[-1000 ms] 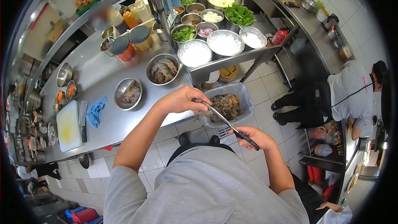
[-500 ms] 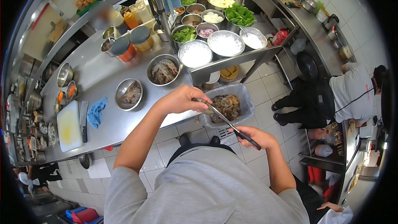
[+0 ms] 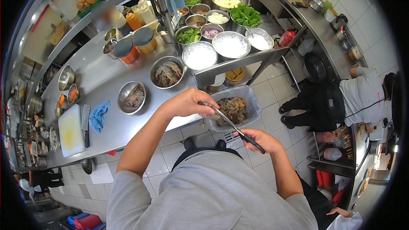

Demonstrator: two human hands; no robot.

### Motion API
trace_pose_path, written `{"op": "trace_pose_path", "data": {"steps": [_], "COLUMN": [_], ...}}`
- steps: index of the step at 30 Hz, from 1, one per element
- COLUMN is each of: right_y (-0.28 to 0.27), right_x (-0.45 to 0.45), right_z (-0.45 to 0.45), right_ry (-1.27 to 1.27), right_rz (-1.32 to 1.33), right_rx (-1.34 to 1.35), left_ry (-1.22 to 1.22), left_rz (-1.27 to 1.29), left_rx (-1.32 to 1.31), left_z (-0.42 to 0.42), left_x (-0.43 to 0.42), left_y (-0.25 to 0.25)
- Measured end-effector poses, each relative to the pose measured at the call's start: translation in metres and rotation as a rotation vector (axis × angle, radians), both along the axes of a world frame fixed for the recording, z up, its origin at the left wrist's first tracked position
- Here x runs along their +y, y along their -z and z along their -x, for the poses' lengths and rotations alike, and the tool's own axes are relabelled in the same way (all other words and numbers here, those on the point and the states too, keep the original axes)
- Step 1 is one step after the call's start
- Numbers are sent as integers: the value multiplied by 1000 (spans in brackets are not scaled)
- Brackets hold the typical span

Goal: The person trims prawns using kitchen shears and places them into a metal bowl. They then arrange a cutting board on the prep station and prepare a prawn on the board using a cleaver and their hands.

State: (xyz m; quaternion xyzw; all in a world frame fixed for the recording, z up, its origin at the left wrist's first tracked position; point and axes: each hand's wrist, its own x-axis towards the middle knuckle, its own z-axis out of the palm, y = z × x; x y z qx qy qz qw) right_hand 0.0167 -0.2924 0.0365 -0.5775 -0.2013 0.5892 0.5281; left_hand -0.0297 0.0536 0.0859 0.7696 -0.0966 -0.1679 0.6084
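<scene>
The black-handled metal tool (image 3: 232, 124) is gripped by its handle in the right hand (image 3: 265, 140), its shaft slanted toward the left hand (image 3: 191, 101). There the fingers are pinched together at the tip; any item held, possibly a shrimp, is largely hidden. Shrimp are contained in two bowls (image 3: 161, 62) on the steel counter (image 3: 96, 87), beside a lined bin (image 3: 256, 106).
</scene>
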Motion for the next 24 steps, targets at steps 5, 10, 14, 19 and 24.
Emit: {"op": "trace_pose_path", "data": {"steps": [5,10,14,19,24], "right_y": [-4,6,1,-12,-21], "right_x": [2,6,2,-1,1], "right_z": [2,2,-1,1,3], "right_ry": [8,20,-34,-80,-41], "right_rz": [-30,-80,-59,92,139], "right_rx": [-17,-37,-50,-95,-102], "left_ry": [-34,-127,-94,10,50], "left_rz": [129,346,153,-245,-402], "left_rx": [126,189,109,-167,-244], "left_z": [0,0,0,-3,-5], "left_x": [1,1,3,2,1], "left_y": [8,17,10,7,16]}}
